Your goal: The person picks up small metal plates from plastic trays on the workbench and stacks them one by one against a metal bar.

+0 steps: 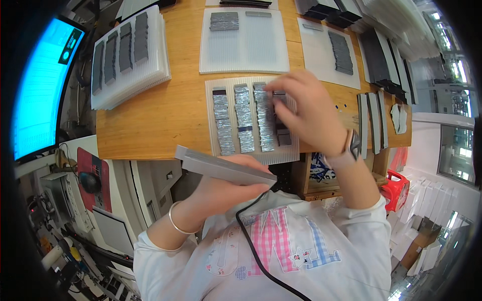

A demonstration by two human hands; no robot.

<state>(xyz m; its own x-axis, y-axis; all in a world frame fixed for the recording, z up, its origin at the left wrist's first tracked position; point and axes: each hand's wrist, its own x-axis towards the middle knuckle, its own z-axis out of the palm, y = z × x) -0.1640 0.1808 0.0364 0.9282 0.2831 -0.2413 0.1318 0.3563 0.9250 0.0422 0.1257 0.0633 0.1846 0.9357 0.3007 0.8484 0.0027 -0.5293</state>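
My left hand [226, 183] is closed around a stack of long, flat grey strips [228, 169], held tilted in front of my body. My right hand [306, 108] hovers at the right side of a ribbed translucent sheet [293, 156] on the table. Its fingers are curled in, and a blurred dark sliver shows beside the thumb; what it is, I cannot make out. Rows of small silvery-grey strips lie on that sheet: a left row [223, 123], a middle row [244, 118] and one [263, 120] close to my fingers. Part of the rightmost row [283, 138] is hidden by my hand.
Behind lies another translucent sheet [246, 55] with grey pieces. A pile of such sheets [163, 75] bears grey rows at the left. More strips stand at right [371, 123]. A lit monitor [42, 90] borders the left; a black cable [251, 246] crosses my shirt.
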